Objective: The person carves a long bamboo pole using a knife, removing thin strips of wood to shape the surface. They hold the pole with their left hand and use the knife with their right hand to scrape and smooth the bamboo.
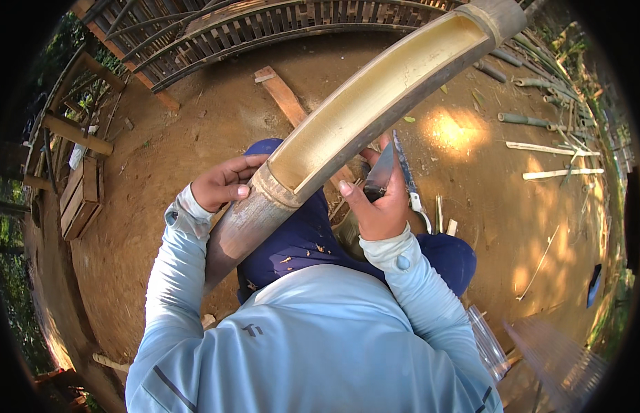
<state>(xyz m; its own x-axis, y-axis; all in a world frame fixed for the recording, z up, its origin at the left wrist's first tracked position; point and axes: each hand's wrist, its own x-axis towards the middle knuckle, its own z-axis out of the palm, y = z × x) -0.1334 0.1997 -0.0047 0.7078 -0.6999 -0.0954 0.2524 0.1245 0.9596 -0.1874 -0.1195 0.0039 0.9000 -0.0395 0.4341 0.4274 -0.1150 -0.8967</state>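
A thick bamboo pole (247,227) slants across my lap from lower left to upper right. A long opening is cut in its upper side, baring the pale hollow inside (375,96), with a node ring at each end of the cut. My left hand (227,184) grips the pole near the lower node, thumb on top. Beneath the pole's right side, my right hand (385,203) is closed round a knife (382,167) with a broad blade; its handle is mostly hidden. Just beyond that hand lies a saw (404,162) with a white handle (420,208).
A slatted bamboo bench (265,29) stands at the far side. An orange-brown plank (284,96) lies on the dirt floor. Several bamboo poles and strips (550,148) are scattered right. A wooden crate (82,198) sits left. Clear corrugated sheets (550,358) lie lower right.
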